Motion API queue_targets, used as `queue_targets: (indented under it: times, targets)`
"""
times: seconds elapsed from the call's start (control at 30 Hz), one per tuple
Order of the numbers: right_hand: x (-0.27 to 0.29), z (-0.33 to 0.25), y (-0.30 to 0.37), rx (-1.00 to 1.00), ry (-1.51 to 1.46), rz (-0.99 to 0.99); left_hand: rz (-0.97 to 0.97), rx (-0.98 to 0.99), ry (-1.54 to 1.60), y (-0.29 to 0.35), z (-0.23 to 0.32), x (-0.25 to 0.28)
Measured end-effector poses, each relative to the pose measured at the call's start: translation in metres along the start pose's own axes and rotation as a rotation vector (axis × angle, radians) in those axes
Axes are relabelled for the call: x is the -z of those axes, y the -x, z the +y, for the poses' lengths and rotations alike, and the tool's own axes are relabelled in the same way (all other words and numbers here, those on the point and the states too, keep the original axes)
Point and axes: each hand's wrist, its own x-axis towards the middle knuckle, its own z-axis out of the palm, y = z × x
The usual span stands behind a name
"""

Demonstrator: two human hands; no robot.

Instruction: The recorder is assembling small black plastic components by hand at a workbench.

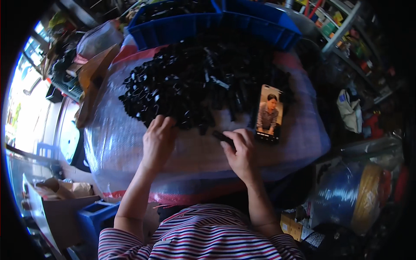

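Nearest the camera, a striped shirt (203,236) fills the lower edge; the forearms rise from it, elbows cut off by the fabric. The work surface is a large sack wrapped in clear plastic film (130,151), w/ its lower front edge hidden behind the arms and shirt. The left hand (158,141) lies palm-down, fingers spread and reaching into the near edge of the pile of small black parts (190,86); fingertips are buried among the parts, so whether they pinch one cannot be told. The right hand (239,151) is closed on one small black part (222,137), held between thumb and fingers; only the part's left end shows, the rest is covered by the fingers, and its exact shape is too dark to make out. That part sits just in front of the pile, approx. centre of the sack top. Just beside the right hand, to its right, a phone (268,113) lies flat w/ screen lit, touching the pile's right edge. Individual parts in the pile blur together; no single form is readable. Beyond the pile, blue plastic bins (208,24) stand at the sack's far edge, contents dark and unclear.
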Motion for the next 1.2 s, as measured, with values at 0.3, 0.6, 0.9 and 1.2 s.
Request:
queue_targets:
  times: [0.3, 0.6, 0.9, 1.2]
  targets:
    - [0.002, 0.008, 0.004, -0.075, -0.222, 0.102, -0.058, 0.561, 1.379, 0.0, -0.005, 0.014]
    - [0.006, -0.007, 0.005, -0.049, -0.272, 0.061, -0.24, 0.681, 1.817, 0.003, 0.017, -0.001]
    - [-0.015, -0.049, -0.005, 0.224, -0.109, 0.081, -0.185, 0.715, 1.885, 0.013, 0.063, -0.013]
    - [-0.012, -0.041, -0.002, 0.219, -0.18, 0.082, -0.177, 0.721, 1.722, 0.016, 0.063, -0.008]
